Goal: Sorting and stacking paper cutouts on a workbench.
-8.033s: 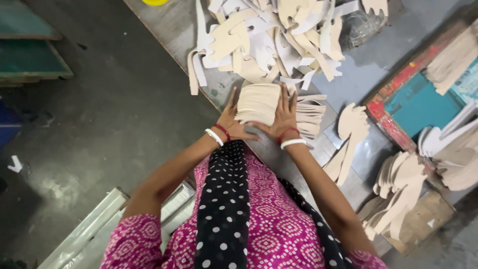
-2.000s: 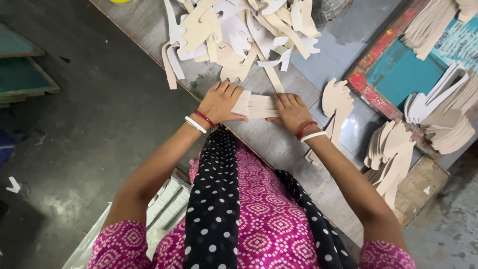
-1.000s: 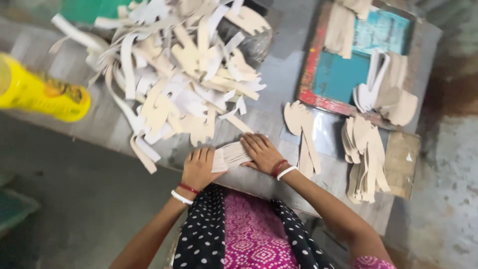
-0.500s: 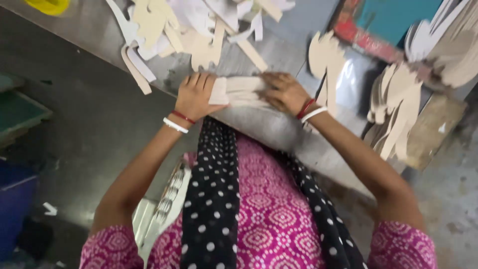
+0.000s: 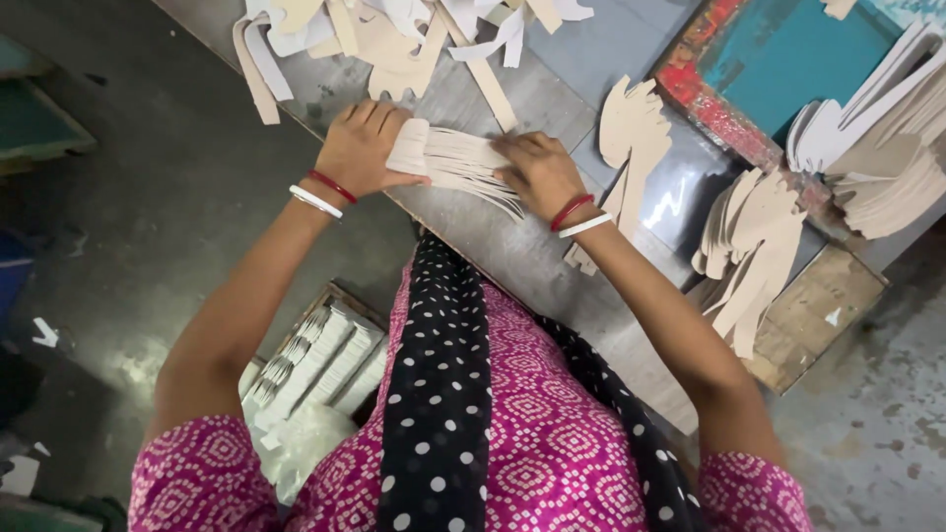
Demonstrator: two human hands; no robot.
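Lying on the grey metal table, a red-framed tray with a teal bottom sits at the upper right, its paint chipped, with curved beige cut-outs leaning over its far edge. A loose heap of flat cream and white card strips covers the table's top edge. Beside the tray, 2 piles of tan shaped pieces rest, one partly on a worn wooden board. On the floor below, a box holds rows of thin white sheets on edge. The stack of thin cream pieces lies near the table's front edge between both hands, fanned at its right end. The left hand is closed around the stack's left end, thumb underneath. The right hand presses down on the fanned end, fingers curled over it.
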